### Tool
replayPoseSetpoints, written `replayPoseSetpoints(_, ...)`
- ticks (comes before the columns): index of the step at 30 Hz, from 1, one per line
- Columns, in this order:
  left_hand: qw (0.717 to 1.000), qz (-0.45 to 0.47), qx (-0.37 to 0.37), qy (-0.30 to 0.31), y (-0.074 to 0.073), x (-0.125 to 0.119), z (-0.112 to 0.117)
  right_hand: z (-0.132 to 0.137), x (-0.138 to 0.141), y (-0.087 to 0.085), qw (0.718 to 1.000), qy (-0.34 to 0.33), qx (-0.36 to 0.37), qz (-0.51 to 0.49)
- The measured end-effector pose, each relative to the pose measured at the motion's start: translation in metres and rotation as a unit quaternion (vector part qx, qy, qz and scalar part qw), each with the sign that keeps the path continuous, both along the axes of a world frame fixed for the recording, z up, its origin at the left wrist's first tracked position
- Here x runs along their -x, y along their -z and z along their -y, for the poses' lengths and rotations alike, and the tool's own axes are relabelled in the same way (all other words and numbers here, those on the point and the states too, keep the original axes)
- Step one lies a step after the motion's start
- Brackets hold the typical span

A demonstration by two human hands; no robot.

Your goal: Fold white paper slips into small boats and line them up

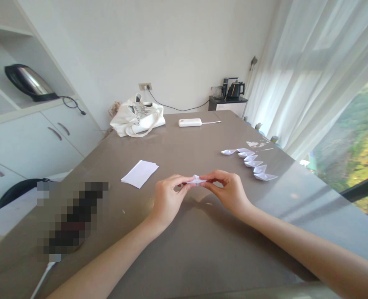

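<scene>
A small white paper boat (pixel 196 180) is held just above the table, pinched at both ends. My left hand (pixel 169 197) grips its left end between thumb and fingertips. Its right end is between the thumb and fingers of my right hand (pixel 229 191). Left of the hands lies a small stack of white paper sheets (pixel 140 173). To the right, several folded paper boats (pixel 254 163) stand in a slanting row. My fingertips cover the ends of the boat I hold.
On the brown table (pixel 184 257) are a white handbag (pixel 137 118), a white power bank (pixel 190 122) with a short cable, and paper scraps (pixel 256 144). A blurred-out dark object (pixel 74 220) with a cable lies at the left. A kettle (pixel 31 83) sits on the shelf.
</scene>
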State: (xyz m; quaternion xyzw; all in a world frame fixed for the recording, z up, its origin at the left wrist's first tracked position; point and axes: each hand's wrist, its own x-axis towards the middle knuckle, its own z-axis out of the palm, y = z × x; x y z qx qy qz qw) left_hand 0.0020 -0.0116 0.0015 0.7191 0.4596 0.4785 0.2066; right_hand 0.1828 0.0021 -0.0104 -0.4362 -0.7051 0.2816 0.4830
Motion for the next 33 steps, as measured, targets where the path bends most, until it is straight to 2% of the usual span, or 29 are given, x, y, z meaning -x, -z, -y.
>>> replayPoseSetpoints(4, 1.000, 0.005, 0.010, 0.005, -0.0033, -0.0012, 0.0005, 0.0000, 0.0006, 0.0011, 0.999, -0.009, 0.023, -0.023)
replayPoseSetpoints(9, 0.999, 0.029, 0.023, 0.007, -0.0038, -0.0020, 0.0009, -0.0010, 0.0030, 0.0015, 0.991, -0.038, 0.075, -0.102)
replayPoseSetpoints(15, 0.998, 0.053, 0.042, 0.020, -0.0019, -0.0016, -0.0007, -0.0032, 0.0047, 0.0011, 0.962, -0.077, 0.165, -0.205)
replayPoseSetpoints(19, 0.994, 0.085, 0.063, 0.017, 0.0000, 0.0004, -0.0029, -0.0036, 0.0040, 0.0009, 0.946, -0.105, 0.196, -0.235)
replayPoseSetpoints(25, 0.988, 0.109, 0.112, 0.019, 0.0013, 0.0007, -0.0020, -0.0049, 0.0025, 0.0012, 0.959, -0.112, 0.170, -0.197)
replayPoseSetpoints(29, 0.975, 0.140, 0.168, 0.029, 0.0019, -0.0008, -0.0019, -0.0045, 0.0010, 0.0011, 0.979, -0.083, 0.121, -0.142)
replayPoseSetpoints(33, 0.970, 0.152, 0.186, 0.030, 0.0033, -0.0012, -0.0027, -0.0023, 0.0001, -0.0002, 0.989, -0.065, 0.093, -0.095)
